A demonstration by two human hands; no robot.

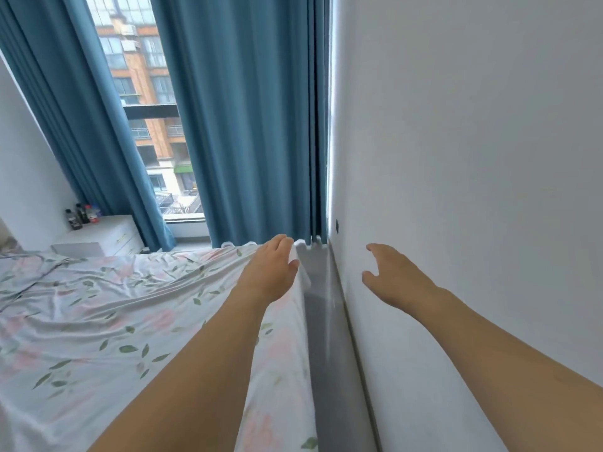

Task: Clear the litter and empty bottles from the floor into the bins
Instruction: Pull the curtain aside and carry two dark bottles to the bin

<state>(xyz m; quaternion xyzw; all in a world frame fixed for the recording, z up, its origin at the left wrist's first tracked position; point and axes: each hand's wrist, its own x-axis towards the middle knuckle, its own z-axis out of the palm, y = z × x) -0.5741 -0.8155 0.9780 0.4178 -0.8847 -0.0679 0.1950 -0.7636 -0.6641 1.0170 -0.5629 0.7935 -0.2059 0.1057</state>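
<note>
No litter, empty bottles or bins show anywhere in view, so where the task's things lie cannot be told; the only floor [329, 353] visible is a narrow grey strip running from 6 o'clock up toward 12 between the bed [98, 314] and the wall [473, 158], and that strip looks bare. The left hand [270, 269] reaches forward just left of centre, fingers straight and loosely together, holding nothing, over the bed's right edge. The right hand [394, 275] reaches out at about 3 o'clock from it, fingers relaxed and a little spread, thumb apart, also holding nothing, close in front of the wall; whether it touches the wall cannot be told. From this, progress cannot be measured: nothing is being carried, and no bin is there to show what has gone in. My guess is that the person is between pickups, checking the gap beside the bed. Farther out, at 9 o'clock, some dark bottles [80, 216] stand on a white nightstand [107, 234]; whether they are empty is not clear, and they are not on the floor. Blue curtains [248, 125] hang at 12 o'clock, parted on a window [143, 93].
</note>
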